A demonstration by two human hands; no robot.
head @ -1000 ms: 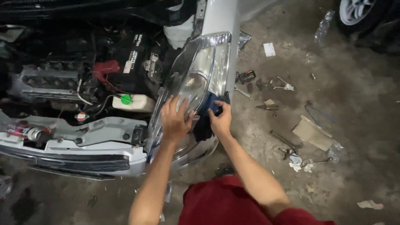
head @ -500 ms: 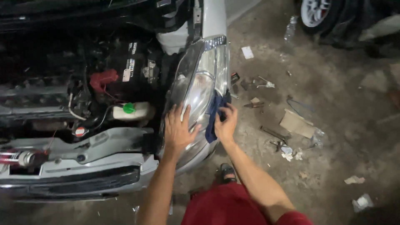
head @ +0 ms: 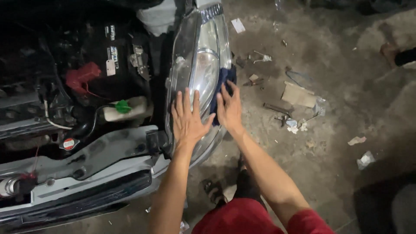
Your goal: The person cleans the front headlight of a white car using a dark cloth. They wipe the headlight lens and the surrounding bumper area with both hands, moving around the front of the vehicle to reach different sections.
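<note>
Head view: left hand (head: pixel 187 119) flat, fingers spread, palm on headlight (head: pixel 199 73), gripping nothing. Right hand (head: pixel 229 108) just beside it, open, pressing blue cloth (head: pixel 222 84) onto the lens edge. Lens long axis runs away from both hands, up-frame. Cloth mostly hidden under right fingers; engine bay left of the hands is dark.

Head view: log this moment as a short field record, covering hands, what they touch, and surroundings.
Setting: silver car front, bonnet open, on a concrete floor
Left hand: flat, fingers spread, on the clear plastic headlight
Right hand: pressing a dark blue cloth against the headlight's outer edge
Engine bay: black battery, white reservoir with green cap
Floor: cardboard scrap, scattered tools and litter
</note>
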